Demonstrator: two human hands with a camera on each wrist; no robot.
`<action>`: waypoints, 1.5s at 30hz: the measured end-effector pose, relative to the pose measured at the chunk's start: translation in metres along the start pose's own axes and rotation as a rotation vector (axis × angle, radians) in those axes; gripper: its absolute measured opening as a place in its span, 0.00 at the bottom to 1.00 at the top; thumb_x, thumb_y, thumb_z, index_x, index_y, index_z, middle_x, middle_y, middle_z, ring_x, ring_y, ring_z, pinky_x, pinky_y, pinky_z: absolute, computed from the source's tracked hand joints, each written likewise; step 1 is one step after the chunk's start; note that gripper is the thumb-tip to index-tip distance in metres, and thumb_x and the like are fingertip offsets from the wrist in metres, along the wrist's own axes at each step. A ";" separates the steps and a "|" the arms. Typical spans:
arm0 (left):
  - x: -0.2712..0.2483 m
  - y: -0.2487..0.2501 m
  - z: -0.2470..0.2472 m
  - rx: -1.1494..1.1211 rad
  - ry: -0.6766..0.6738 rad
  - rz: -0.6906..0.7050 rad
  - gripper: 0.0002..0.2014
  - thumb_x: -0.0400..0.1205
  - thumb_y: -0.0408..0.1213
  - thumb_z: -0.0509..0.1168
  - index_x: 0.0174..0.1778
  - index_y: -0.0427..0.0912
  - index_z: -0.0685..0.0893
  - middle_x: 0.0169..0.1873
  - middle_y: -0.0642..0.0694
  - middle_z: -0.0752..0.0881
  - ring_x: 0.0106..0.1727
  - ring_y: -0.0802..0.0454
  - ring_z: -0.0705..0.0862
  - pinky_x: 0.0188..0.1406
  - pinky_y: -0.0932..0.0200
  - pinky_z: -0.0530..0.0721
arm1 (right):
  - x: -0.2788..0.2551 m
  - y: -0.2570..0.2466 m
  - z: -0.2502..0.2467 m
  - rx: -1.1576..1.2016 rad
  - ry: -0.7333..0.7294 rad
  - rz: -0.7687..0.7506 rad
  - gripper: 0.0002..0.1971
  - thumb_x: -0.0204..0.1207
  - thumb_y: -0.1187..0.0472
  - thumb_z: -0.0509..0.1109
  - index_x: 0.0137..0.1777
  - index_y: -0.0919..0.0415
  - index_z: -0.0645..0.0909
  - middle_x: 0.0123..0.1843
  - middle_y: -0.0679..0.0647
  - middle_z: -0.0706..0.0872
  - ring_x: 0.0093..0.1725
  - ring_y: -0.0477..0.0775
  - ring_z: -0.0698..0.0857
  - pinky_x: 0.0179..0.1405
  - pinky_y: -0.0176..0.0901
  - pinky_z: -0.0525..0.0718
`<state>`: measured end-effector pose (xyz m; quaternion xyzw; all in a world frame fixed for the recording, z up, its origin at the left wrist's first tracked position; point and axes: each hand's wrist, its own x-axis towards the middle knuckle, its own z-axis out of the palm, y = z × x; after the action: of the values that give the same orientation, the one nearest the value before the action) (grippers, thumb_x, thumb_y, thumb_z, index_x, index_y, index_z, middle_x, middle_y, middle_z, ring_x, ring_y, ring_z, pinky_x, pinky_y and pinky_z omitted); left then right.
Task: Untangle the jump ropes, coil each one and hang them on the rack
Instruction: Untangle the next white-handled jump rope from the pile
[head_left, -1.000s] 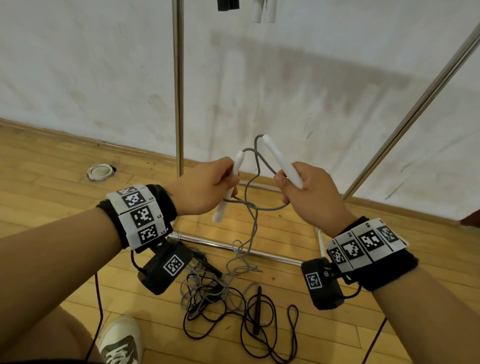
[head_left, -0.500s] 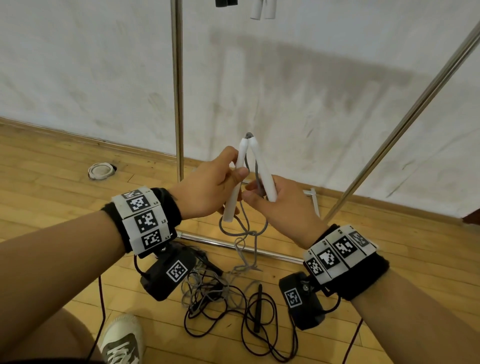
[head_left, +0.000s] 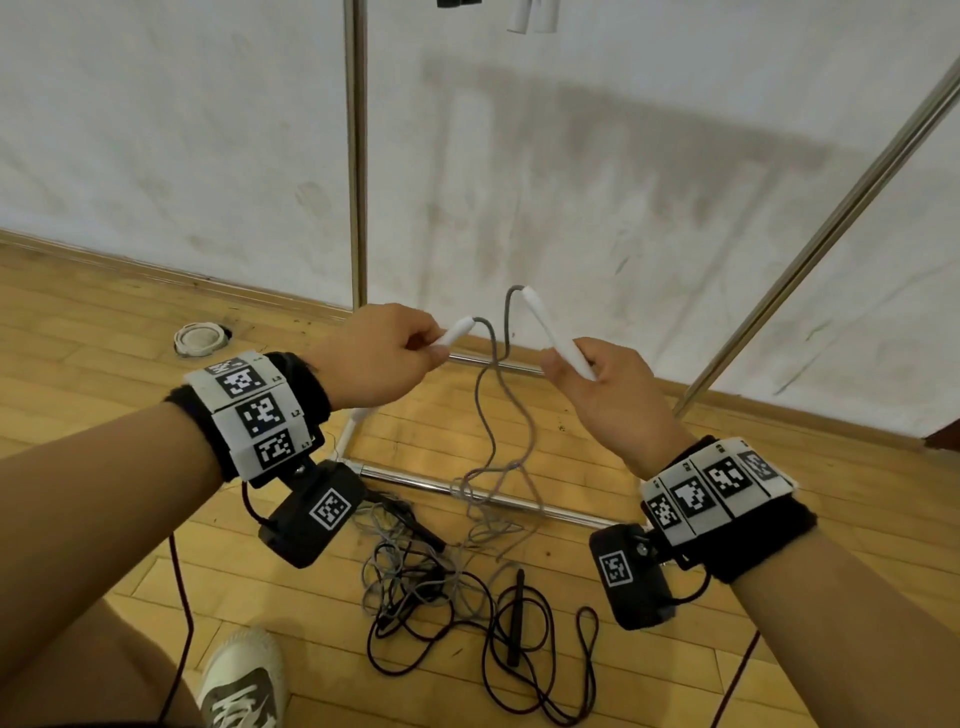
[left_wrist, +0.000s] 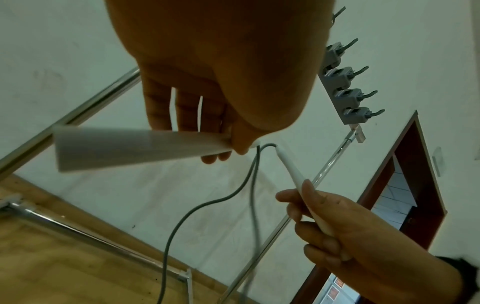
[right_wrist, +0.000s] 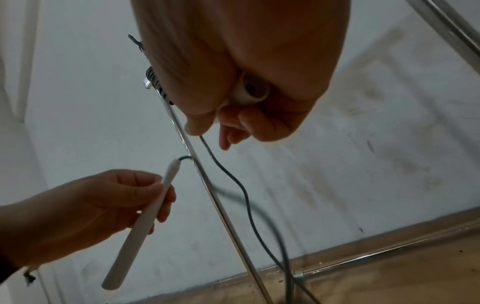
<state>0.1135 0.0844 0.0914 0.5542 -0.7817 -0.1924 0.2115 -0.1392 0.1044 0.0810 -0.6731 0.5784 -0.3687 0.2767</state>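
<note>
My left hand (head_left: 384, 353) grips one white handle (head_left: 457, 331) of the grey jump rope, and my right hand (head_left: 602, 384) grips the other white handle (head_left: 556, 332). Both handles point up and inward, held apart at chest height. The grey cord (head_left: 498, 415) crosses itself just below the handles and drops to a tangle (head_left: 415, 566) on the floor. There it mixes with a black rope (head_left: 519, 649) and its black handle (head_left: 516, 618). The left wrist view shows the left handle (left_wrist: 135, 148) under my curled fingers (left_wrist: 182, 111). The right handle's hollow end (right_wrist: 250, 90) sits in my right palm.
The metal rack's left upright (head_left: 356, 156) and slanted right pole (head_left: 810, 249) stand against the white wall, with a base bar (head_left: 493, 496) on the wooden floor. Grey hooks (left_wrist: 345, 96) line its top rail. My shoe (head_left: 241, 680) is at the bottom left. A white ring (head_left: 200, 339) lies near the wall.
Half a second ago the two handles touched at their tips in front of me. My hands have since drawn apart, and the grey cord now hangs crossed between them.
</note>
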 end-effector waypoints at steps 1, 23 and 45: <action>0.001 -0.001 -0.001 0.011 -0.003 -0.024 0.13 0.87 0.47 0.62 0.48 0.44 0.87 0.35 0.44 0.87 0.36 0.46 0.84 0.38 0.49 0.82 | 0.002 -0.001 -0.001 0.007 0.026 0.009 0.17 0.80 0.40 0.66 0.42 0.53 0.83 0.23 0.38 0.76 0.22 0.38 0.72 0.20 0.28 0.70; -0.005 0.034 0.011 -0.452 -0.013 0.011 0.07 0.81 0.43 0.73 0.50 0.46 0.91 0.36 0.52 0.92 0.34 0.58 0.91 0.31 0.67 0.87 | -0.019 -0.031 0.031 0.321 -0.267 0.036 0.14 0.72 0.65 0.79 0.54 0.55 0.80 0.42 0.55 0.93 0.42 0.56 0.92 0.39 0.52 0.91; -0.006 0.071 0.006 -0.421 -0.214 0.116 0.20 0.86 0.54 0.58 0.56 0.39 0.81 0.45 0.44 0.90 0.44 0.49 0.90 0.47 0.48 0.91 | -0.001 -0.050 -0.021 0.558 0.057 -0.070 0.12 0.69 0.67 0.81 0.52 0.67 0.85 0.45 0.60 0.93 0.45 0.62 0.93 0.44 0.58 0.91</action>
<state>0.0557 0.1125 0.1236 0.4285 -0.7729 -0.3960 0.2492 -0.1279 0.1151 0.1329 -0.5797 0.4386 -0.5417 0.4221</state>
